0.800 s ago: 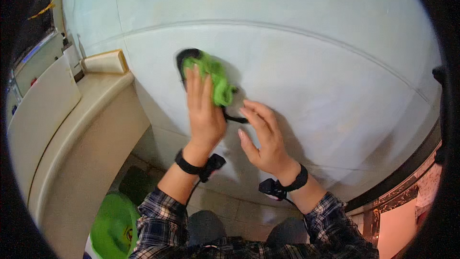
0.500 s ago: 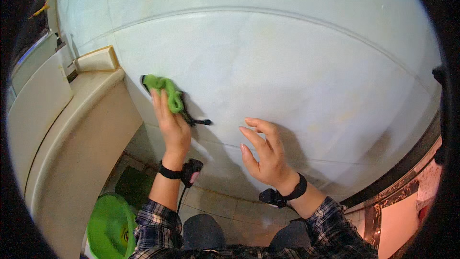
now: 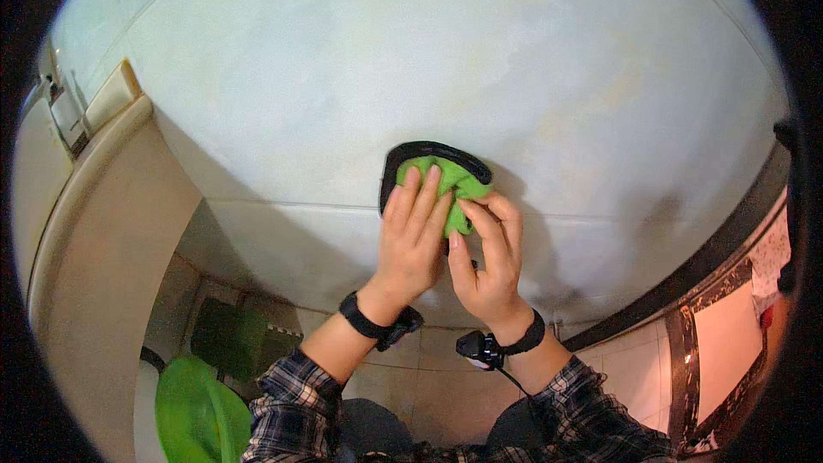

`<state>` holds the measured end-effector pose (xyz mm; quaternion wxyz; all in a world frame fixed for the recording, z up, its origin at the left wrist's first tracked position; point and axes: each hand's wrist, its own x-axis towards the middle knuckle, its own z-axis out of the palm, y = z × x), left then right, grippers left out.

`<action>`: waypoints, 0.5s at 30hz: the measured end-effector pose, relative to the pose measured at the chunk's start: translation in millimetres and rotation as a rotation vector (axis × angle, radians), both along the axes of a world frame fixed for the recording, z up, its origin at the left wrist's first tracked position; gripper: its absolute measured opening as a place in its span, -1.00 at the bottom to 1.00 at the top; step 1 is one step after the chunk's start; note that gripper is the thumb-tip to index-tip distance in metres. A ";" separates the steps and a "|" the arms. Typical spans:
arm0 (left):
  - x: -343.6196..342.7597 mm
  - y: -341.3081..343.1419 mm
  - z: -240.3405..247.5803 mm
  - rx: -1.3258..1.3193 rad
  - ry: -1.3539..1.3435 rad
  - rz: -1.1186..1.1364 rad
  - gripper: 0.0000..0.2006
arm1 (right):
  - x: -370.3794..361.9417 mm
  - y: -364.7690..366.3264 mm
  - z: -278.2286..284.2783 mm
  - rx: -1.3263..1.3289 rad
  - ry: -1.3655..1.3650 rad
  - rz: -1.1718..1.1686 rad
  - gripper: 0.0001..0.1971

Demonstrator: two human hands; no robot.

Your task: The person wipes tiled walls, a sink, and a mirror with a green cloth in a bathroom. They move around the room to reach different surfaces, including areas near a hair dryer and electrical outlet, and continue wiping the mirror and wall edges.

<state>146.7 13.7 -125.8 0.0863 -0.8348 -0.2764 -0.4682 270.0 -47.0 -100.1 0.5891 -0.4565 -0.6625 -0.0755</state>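
On the wall [image 3: 326, 69]: cloth [image 3: 464, 182], mid-use, extent covered unclear; left hand [image 3: 411, 244], grip flat, unclenched; right hand [image 3: 494, 273] alongside, grip indeterminable.

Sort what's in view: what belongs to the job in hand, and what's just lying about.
In use:
left hand
right hand
green cloth with black trim
pale marbled tile wall

Untouched, seemingly lying about:
bright green plastic tub
cream rectangular block with tan edge

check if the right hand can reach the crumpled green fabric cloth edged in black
Probably yes: the right hand is at the lower right of the green cloth, a side nothing seems to block; the left hand covers the lower left.
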 end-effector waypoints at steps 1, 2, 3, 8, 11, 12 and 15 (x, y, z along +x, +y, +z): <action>-4.8 4.9 3.6 0.056 -0.013 0.011 -0.57 | 2.0 -1.3 1.5 -0.028 0.008 -0.013 -0.64; -14.2 13.7 9.5 0.086 -0.034 0.045 -0.53 | 1.5 -1.8 2.9 -0.041 0.031 -0.011 -0.64; -23.3 19.7 15.7 0.152 -0.049 0.088 -0.49 | 0.5 -4.2 3.8 -0.051 0.068 -0.010 -0.63; -37.4 23.3 31.0 0.032 -0.270 0.316 -0.42 | 1.9 -10.4 4.2 0.005 0.063 0.044 -0.65; -2.2 12.4 21.7 0.092 -0.203 0.255 -0.45 | 8.7 -13.5 0.0 0.034 0.046 0.136 -0.71; 9.0 5.5 17.4 0.107 -0.209 0.194 -0.48 | 11.5 -15.9 -1.5 0.009 0.037 0.174 -0.72; 40.8 -10.4 7.3 0.093 -0.220 0.091 -0.54 | 22.9 -21.7 -4.3 0.042 -0.025 0.125 -0.79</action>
